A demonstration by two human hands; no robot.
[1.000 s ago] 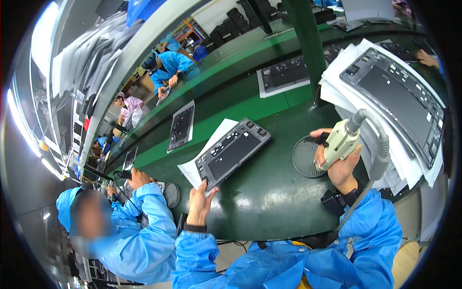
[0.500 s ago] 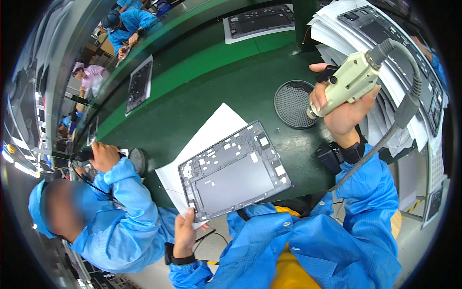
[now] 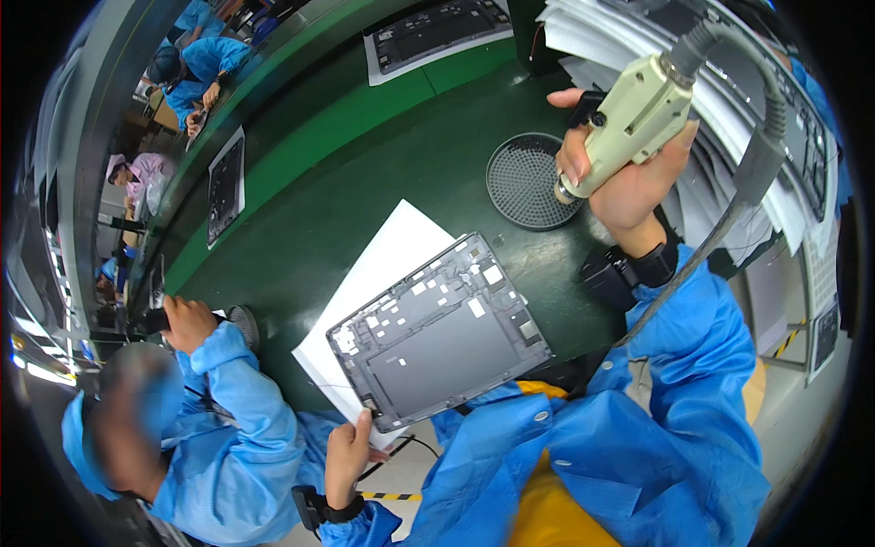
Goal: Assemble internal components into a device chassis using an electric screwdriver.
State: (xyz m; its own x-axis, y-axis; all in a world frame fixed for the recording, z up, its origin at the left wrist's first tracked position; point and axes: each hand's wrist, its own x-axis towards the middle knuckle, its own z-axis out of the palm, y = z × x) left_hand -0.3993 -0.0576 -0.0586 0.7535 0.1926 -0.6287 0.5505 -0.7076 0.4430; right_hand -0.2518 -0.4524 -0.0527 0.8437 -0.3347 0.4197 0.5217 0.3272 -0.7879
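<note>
A: Left side first. What have you got there?

B: Your left hand (image 3: 349, 456), bottom centre-left of the frame. Thumb on top, fingers grasping the lower-left corner of a flat dark-grey rectangular tablet shell (image 3: 442, 356) with small white patches. Shell sits at the centre of the frame, tilted, inner side up.

A: Anything under it?

B: White paper sheet (image 3: 392, 242), showing past the shell's upper-left side. Shell reaches over the front edge of your dark-green glossy worktop (image 3: 337, 182). Can't tell if it's resting or raised.

A: Right side?

B: Your right hand (image 3: 643, 187), upper right. Fingers wrapped round a pale-cream handheld power tool (image 3: 629, 128) with a metal nose; thick grey ribbed cable (image 3: 761, 164) runs from its back end. Nose points down-left, over the right part of a round dark-grey dish with a gridded face (image 3: 519, 178). Contact there: can't tell.

A: Surroundings, quick.

B: Stack of white sheets (image 3: 592, 36) at upper right, near your tool. Second dark tablet shell (image 3: 442, 36) on white paper, top centre. Co-worker in a blue smock (image 3: 232, 438) at lower left, just beside you.
</note>
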